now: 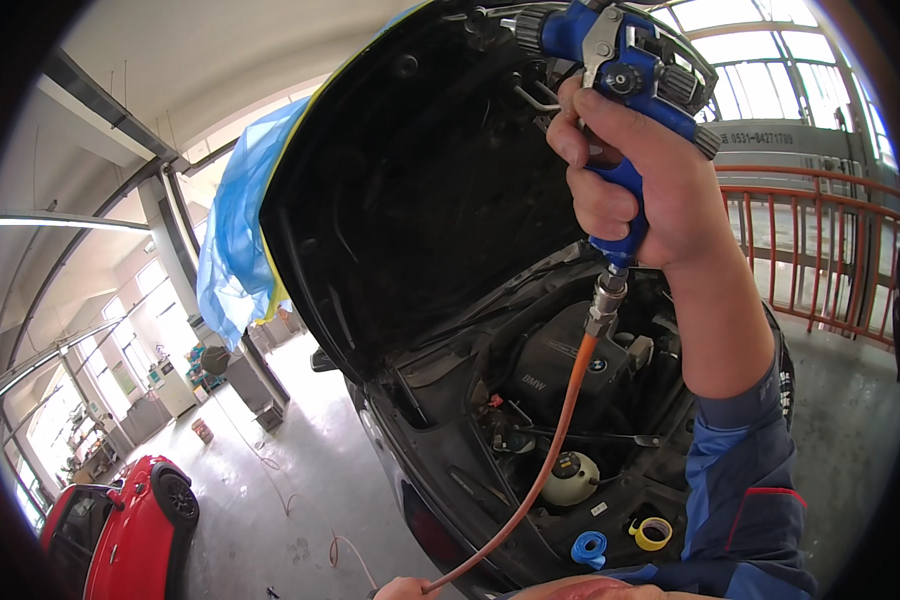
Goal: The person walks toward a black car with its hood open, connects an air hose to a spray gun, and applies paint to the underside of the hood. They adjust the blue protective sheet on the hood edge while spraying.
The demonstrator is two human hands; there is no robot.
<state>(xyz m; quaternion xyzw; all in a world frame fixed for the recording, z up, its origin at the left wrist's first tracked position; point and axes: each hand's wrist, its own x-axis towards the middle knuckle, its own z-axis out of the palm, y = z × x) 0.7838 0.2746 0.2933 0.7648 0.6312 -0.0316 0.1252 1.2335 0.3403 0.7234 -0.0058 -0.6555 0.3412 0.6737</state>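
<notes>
My right hand [635,170] is raised high in front of the propped-up black car hood [390,190], wrapped round the grip of a blue spray gun [625,75]. Its index and middle fingers lie at the trigger. From a metal coupling under the grip, an orange air hose [545,460] curves down to the lower edge. There my left hand [402,589] is closed round the hose, mostly cut off by the frame. Blue masking film [245,225] hangs from the hood's left edge, with yellow tape along that edge.
Below the hood lies the engine bay with a dark engine cover [560,365] and a pale fluid reservoir [570,478]. Blue tape [589,549] and yellow tape [651,534] rest on the car's front. A red car [120,530] stands left, orange railings [820,250] right.
</notes>
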